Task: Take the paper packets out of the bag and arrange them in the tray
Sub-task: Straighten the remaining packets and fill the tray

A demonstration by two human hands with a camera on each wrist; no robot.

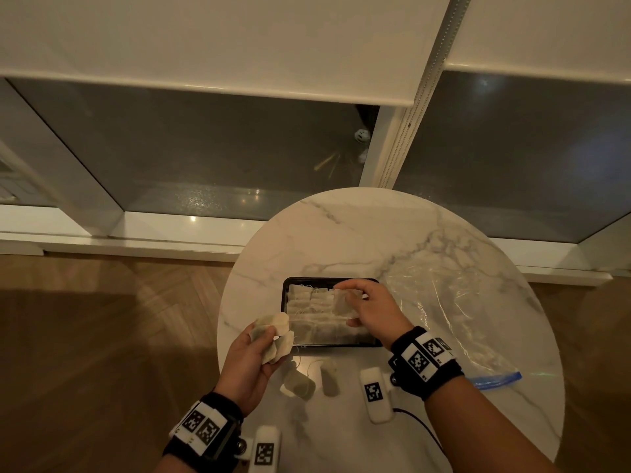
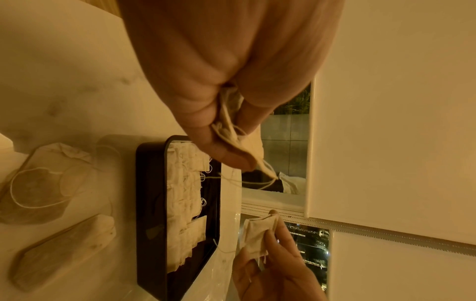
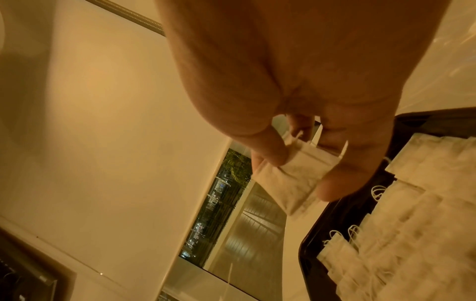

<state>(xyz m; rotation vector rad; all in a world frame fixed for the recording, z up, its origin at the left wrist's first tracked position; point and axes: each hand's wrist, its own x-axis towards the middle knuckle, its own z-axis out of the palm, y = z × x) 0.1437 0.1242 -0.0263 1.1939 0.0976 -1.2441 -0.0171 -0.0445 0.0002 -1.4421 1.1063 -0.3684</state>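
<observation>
A black tray (image 1: 284,295) sits mid-table, lined with rows of pale paper packets (image 1: 317,312). My right hand (image 1: 348,303) hovers over the tray's right part and pinches a single packet (image 1: 340,307) between thumb and fingers; the right wrist view shows that packet (image 3: 296,177) beside the tray rim (image 3: 309,244). My left hand (image 1: 263,346), left of the tray, grips a bunch of packets (image 1: 276,332) with strings dangling (image 2: 239,142). Two loose packets (image 1: 297,384) (image 1: 329,375) lie in front of the tray. The clear zip bag (image 1: 461,319) lies flat to the right.
The round marble table (image 1: 375,233) ends close to the left of my left hand, with wood floor (image 1: 102,336) below. A white marker block (image 1: 375,394) with a black cable lies near the front edge. A window sill and blinds stand behind the table.
</observation>
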